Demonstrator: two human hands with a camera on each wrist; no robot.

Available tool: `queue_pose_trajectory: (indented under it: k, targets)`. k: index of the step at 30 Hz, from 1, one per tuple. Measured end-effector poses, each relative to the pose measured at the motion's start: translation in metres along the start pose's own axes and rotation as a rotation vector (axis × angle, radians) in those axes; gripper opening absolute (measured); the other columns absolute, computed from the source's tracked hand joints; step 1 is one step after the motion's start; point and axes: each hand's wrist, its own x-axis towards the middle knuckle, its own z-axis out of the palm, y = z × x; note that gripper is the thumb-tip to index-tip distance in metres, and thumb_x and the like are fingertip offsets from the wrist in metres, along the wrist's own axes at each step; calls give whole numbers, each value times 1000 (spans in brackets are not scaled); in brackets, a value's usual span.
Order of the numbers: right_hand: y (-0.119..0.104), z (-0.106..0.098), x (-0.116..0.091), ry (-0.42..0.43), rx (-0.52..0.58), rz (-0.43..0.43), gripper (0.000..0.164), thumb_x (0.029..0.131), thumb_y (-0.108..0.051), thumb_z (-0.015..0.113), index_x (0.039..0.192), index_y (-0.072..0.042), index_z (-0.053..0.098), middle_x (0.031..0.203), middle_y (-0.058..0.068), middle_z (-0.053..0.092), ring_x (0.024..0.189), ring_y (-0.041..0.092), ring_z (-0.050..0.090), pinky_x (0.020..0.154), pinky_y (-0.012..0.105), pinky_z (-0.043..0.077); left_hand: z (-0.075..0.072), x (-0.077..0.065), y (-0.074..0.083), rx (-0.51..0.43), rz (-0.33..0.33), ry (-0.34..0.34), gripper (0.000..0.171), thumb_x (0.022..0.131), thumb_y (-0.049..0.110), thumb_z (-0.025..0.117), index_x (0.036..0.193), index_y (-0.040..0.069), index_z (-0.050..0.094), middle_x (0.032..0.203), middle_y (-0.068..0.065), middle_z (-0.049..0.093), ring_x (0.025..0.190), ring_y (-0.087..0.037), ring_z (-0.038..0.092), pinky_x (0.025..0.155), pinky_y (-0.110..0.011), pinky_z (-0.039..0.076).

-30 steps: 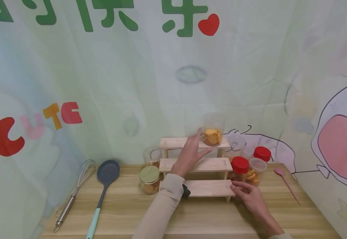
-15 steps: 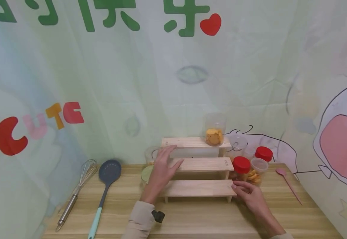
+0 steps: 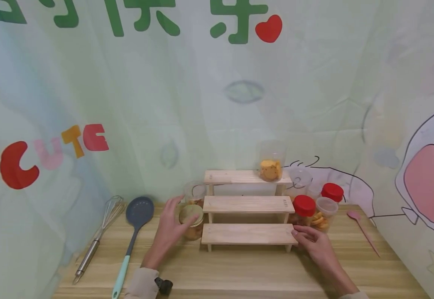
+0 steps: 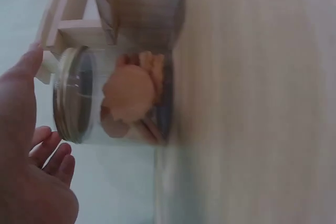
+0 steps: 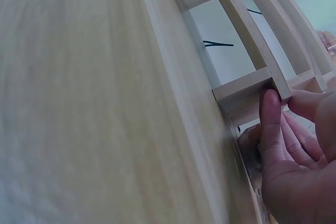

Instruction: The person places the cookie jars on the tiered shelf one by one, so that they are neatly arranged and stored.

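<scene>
My left hand [image 3: 169,230] is at the jar with the pale green lid [image 3: 191,214], its thumb and fingers spread about the lid. In the left wrist view this jar [image 4: 128,95] shows cookies inside, and the fingers stand loosely by its lid; whether they touch it I cannot tell. My right hand [image 3: 317,246] pinches the right end of the lowest step of a three-step wooden display stand [image 3: 248,234]. The right wrist view shows thumb and fingertips on that board's end [image 5: 283,90]. An uncovered clear jar of cookies [image 3: 271,168] stands on the top step's right part.
Behind the green-lidded jar is another clear jar [image 3: 195,192]. Right of the stand are red-lidded jars [image 3: 304,205], a clear tub of cookies [image 3: 323,216] and a pink spoon [image 3: 364,234]. A whisk [image 3: 97,241] and a slotted turner [image 3: 134,226] lie at left.
My left hand has left the cookie jar on the top step and moved left and down to the green-lidded jar. The right hand keeps its place on the lowest step.
</scene>
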Motion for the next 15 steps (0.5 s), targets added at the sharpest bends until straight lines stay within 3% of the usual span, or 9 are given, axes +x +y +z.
queue_pose_trajectory:
  k: [7, 15]
  targets:
    - [-1, 0, 0, -3, 6, 0, 52, 103, -29, 77, 143, 3, 66, 119, 13, 82, 92, 7, 71, 78, 23, 60, -2, -14, -11, 49, -110, -169, 104, 83, 46, 94, 160, -3, 43, 150, -26, 54, 137, -44, 56, 114, -64, 49]
    - [-1, 0, 0, -3, 1, 2, 52, 103, -28, 77, 143, 3, 66, 120, 13, 82, 92, 7, 72, 79, 22, 61, 1, -15, -13, 15, -106, -210, 98, 83, 40, 96, 156, -3, 47, 145, -23, 60, 138, -43, 57, 116, -63, 48]
